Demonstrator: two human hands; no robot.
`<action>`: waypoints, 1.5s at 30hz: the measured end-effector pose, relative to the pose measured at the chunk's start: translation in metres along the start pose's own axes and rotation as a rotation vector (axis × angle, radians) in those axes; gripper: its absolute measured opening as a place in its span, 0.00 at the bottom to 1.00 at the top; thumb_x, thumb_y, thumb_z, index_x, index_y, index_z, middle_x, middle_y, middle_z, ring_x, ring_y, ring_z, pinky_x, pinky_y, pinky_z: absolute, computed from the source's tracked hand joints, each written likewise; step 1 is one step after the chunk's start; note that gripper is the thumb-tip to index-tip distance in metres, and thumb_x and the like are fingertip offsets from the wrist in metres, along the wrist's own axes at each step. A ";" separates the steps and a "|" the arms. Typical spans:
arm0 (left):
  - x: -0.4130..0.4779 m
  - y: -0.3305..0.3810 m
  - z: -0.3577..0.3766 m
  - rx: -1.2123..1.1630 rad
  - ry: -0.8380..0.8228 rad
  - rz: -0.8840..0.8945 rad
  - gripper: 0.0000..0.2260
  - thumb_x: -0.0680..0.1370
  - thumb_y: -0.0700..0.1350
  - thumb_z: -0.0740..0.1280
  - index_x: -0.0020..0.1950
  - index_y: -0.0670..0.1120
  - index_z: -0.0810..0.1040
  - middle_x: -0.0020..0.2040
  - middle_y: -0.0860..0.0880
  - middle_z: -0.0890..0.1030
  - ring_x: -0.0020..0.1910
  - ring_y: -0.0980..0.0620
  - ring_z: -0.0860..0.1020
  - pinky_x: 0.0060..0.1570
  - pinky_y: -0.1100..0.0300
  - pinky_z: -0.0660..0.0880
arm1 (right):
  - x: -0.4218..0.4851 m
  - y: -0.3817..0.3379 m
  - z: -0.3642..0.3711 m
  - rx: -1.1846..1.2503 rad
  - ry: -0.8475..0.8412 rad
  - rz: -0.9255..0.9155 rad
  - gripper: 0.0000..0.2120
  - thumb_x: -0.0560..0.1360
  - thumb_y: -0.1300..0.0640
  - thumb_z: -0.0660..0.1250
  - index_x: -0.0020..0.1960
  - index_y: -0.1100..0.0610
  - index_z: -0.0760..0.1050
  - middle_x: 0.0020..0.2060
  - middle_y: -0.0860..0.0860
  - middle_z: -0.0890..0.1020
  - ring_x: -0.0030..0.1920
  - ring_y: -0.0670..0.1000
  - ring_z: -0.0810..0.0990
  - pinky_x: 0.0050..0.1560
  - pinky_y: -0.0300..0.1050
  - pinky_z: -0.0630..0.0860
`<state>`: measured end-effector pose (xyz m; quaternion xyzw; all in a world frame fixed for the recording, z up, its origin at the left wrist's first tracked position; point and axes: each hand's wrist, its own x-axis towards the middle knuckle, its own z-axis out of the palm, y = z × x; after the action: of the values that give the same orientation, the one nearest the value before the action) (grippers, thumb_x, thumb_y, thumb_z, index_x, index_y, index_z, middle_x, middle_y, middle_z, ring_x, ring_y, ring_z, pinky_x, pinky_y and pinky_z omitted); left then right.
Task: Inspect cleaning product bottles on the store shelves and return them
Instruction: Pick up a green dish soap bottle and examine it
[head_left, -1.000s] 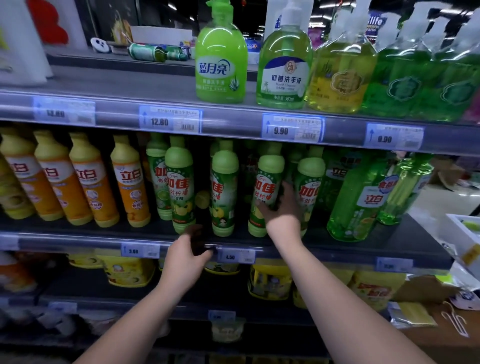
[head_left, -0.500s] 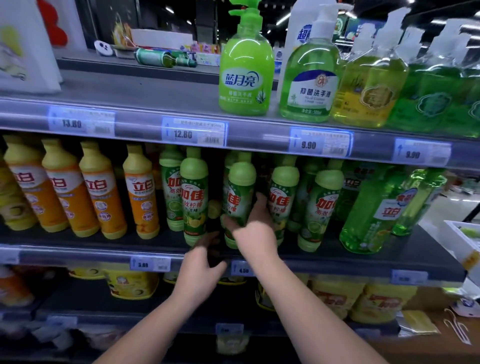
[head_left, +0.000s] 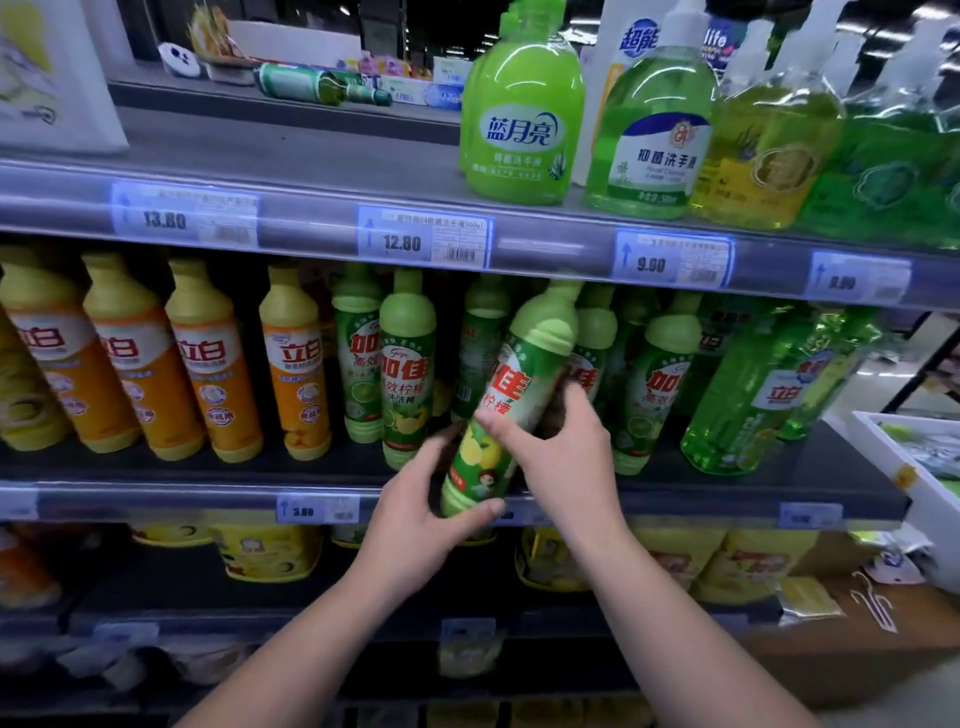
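A green lemon dish-soap bottle (head_left: 511, 400) with a pale green cap leans to the right, its base out past the front lip of the middle shelf (head_left: 156, 499). My right hand (head_left: 561, 457) wraps its middle from the right. My left hand (head_left: 431, 504) cups its bottom from the left and below. Several matching green bottles (head_left: 408, 364) stand upright in a row on either side and behind it.
Orange and yellow bottles (head_left: 213, 364) fill the shelf's left part. Clear green bottles (head_left: 753, 395) stand at the right. Pump soap bottles (head_left: 522, 119) line the top shelf above. Yellow refill packs (head_left: 267, 551) sit on the lower shelf. A white bin (head_left: 914, 467) juts in at right.
My right hand closed on a green bottle and drew it forward out of the row, tilting it. My left hand rose from the shelf edge to its base. The camera moved closer.
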<state>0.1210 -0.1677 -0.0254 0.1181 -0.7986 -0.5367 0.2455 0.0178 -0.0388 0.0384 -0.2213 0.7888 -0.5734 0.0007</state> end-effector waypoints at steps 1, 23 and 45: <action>-0.003 0.004 0.000 -0.067 -0.059 0.000 0.32 0.68 0.60 0.79 0.71 0.64 0.73 0.64 0.60 0.84 0.64 0.60 0.81 0.66 0.56 0.78 | -0.010 0.002 -0.003 0.036 -0.047 0.011 0.28 0.65 0.38 0.82 0.59 0.47 0.78 0.48 0.42 0.88 0.49 0.41 0.87 0.47 0.39 0.83; -0.066 0.014 -0.003 -0.059 -0.032 0.150 0.28 0.68 0.48 0.80 0.64 0.68 0.79 0.60 0.64 0.85 0.59 0.64 0.83 0.56 0.71 0.77 | -0.090 -0.014 -0.067 0.155 -0.508 -0.451 0.31 0.70 0.56 0.84 0.69 0.45 0.77 0.64 0.42 0.85 0.65 0.48 0.84 0.64 0.39 0.79; -0.084 0.045 0.010 -0.426 -0.066 -0.090 0.35 0.69 0.52 0.81 0.74 0.67 0.74 0.53 0.33 0.84 0.56 0.31 0.84 0.63 0.31 0.78 | -0.049 0.008 -0.049 0.517 -0.344 0.106 0.29 0.68 0.38 0.80 0.67 0.43 0.78 0.57 0.48 0.89 0.56 0.52 0.89 0.49 0.47 0.86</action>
<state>0.1908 -0.1038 -0.0096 0.0814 -0.6687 -0.7073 0.2145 0.0464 0.0247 0.0362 -0.2661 0.6155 -0.7084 0.2203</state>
